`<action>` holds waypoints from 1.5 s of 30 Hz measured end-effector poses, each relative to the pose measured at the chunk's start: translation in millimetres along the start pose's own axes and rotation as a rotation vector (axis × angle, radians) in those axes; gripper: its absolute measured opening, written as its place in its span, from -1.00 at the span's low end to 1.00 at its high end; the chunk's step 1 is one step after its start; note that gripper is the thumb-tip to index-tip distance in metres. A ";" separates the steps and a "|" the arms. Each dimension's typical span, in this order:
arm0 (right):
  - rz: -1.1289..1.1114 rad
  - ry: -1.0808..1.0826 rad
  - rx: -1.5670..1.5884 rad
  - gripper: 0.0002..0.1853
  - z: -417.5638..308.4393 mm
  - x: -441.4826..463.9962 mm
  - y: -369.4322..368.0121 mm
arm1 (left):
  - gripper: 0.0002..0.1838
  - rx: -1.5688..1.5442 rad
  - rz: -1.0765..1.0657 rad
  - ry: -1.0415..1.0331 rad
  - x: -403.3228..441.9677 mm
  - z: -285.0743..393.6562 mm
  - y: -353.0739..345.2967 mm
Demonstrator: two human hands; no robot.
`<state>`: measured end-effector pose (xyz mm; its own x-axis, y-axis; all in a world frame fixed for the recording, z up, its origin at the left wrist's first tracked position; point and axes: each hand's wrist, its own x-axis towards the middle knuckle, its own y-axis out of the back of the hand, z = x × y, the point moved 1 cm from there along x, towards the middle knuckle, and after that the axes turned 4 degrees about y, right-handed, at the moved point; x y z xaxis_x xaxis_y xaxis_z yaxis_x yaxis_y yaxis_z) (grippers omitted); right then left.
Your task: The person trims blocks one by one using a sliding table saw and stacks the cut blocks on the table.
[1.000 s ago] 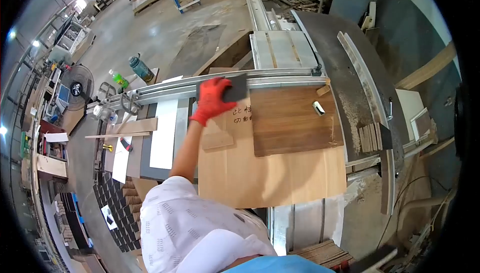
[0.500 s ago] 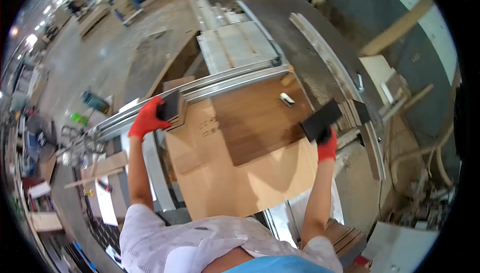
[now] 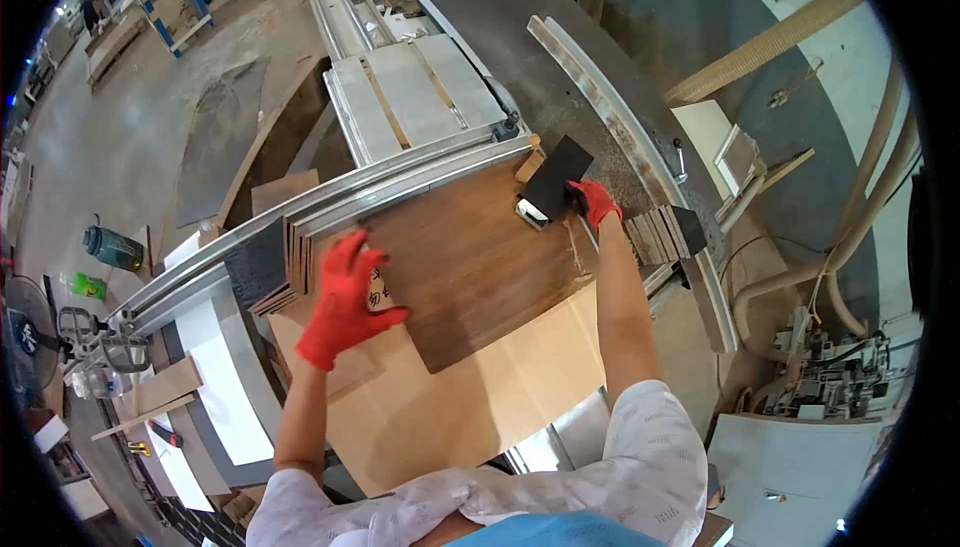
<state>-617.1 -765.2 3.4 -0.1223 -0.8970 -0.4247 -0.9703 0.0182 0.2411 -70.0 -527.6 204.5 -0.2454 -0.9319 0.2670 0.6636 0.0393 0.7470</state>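
My left hand (image 3: 345, 297) wears a red glove and is open, fingers and thumb apart, over a pale wood board (image 3: 470, 407) with handwritten marks. Just left of it stands a stack of dark-faced boards (image 3: 262, 265) against the metal fence. My right hand (image 3: 598, 203), also in a red glove, grips a small black board (image 3: 556, 175) by its near edge at the far right of a brown wood panel (image 3: 465, 267). Beside that black board lies a small white-and-dark object (image 3: 532, 213); its kind is unclear. The brown panel rests on the pale board.
A metal fence (image 3: 400, 179) runs beyond the panels, with a slotted sliding table (image 3: 415, 92) behind it. Another stack of boards (image 3: 660, 235) sits at the right, near a long rail (image 3: 605, 97). A teal bottle (image 3: 112, 247) and hoses (image 3: 770, 47) are farther out.
My left hand has let go of the board stack by the fence and come right, opening. My right hand has carried the black board inward and away from me toward the fence end.
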 end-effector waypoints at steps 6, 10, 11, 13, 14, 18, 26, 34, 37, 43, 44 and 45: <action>-0.027 -0.085 -0.190 -0.63 -9.2 -6.2 2.1 | -0.01 -0.256 -0.070 -0.066 102.6 5.2 -181.8; -0.116 0.229 -0.407 -0.61 -9.6 -12.2 8.0 | 0.28 -0.181 -0.154 0.231 197.0 64.2 -264.0; -0.127 0.490 -0.619 -0.61 1.0 -11.0 12.6 | 0.29 -0.096 -0.101 0.276 210.3 69.3 -292.3; -0.159 0.425 -0.674 -0.60 -6.9 -1.3 14.8 | 0.29 0.025 -0.040 0.379 229.6 78.0 -312.6; -0.175 0.097 -0.504 -0.60 -13.3 -1.2 9.7 | 0.28 0.023 -0.022 0.371 232.7 79.4 -316.1; -0.005 -0.034 -0.606 -0.50 -22.9 -9.4 -1.8 | 0.23 0.044 0.044 0.309 223.9 70.9 -321.4; 0.424 0.847 -0.618 -0.52 -120.7 -91.7 -158.3 | 0.15 0.197 0.057 0.260 227.6 65.6 -325.0; 0.015 1.000 -0.868 -0.55 -200.3 -86.2 -330.5 | 0.13 0.171 0.055 0.232 233.0 58.5 -319.2; -0.043 0.939 -1.049 -0.48 -194.2 -61.8 -361.8 | 0.13 0.148 0.060 0.207 235.4 51.1 -318.9; -0.154 0.800 -1.124 -0.38 -172.1 -36.8 -380.2 | 0.11 0.128 0.087 0.191 246.5 36.3 -328.4; -0.154 0.811 -1.104 -0.38 -169.8 -33.6 -379.4 | 0.10 0.128 0.083 0.196 248.7 34.4 -329.8; -0.153 0.821 -1.084 -0.38 -167.7 -29.9 -378.8 | 0.10 0.128 0.078 0.200 251.4 32.2 -331.2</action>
<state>-211.0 -819.3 71.1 0.4966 -0.8673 0.0350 -0.2685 -0.1152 0.9564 -374.2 -763.2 43.8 -0.0438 -0.9765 0.2110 0.5768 0.1477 0.8034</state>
